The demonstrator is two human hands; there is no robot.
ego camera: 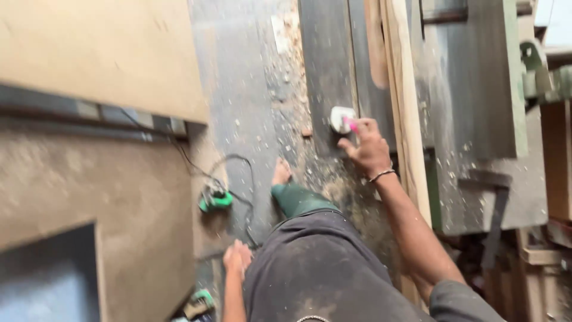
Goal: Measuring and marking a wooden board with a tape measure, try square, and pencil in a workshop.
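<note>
Step in hand, as judged: a carry or walk across the workshop floor with a small item held out in front.

- Right hand (368, 148) is raised at about 1 o'clock from the body. A small white object (341, 118) with a pink part (350, 124) is pinched at the fingertips; the fingers are closed round it, thumb side blurred. What kind of object it is cannot be told. A thin bracelet (382, 175) is seen at the wrist.
- Left hand (237, 258) hangs low at 7 o'clock, beside the dark trousers (316, 268). Nothing is seen in it; the fingers look loosely curled together, though blur prevents certainty.
- A bare foot (281, 172) is planted at 12 o'clock on the sawdust-strewn floor (250, 107).
- A green power tool (215, 200) with its black cable (238, 164) lies on the floor at 10 o'clock, well apart from both hands. A second green item (201, 300) lies near the left hand at 8 o'clock.
- Long timber boards (400, 89) run past the right hand at 1 to 2 o'clock; a fibreboard panel (101, 53) is at 10 to 11.

Next move, as judged: a firm pinch on the white object is called for, and the cable loop must be cleared by the feet.
</note>
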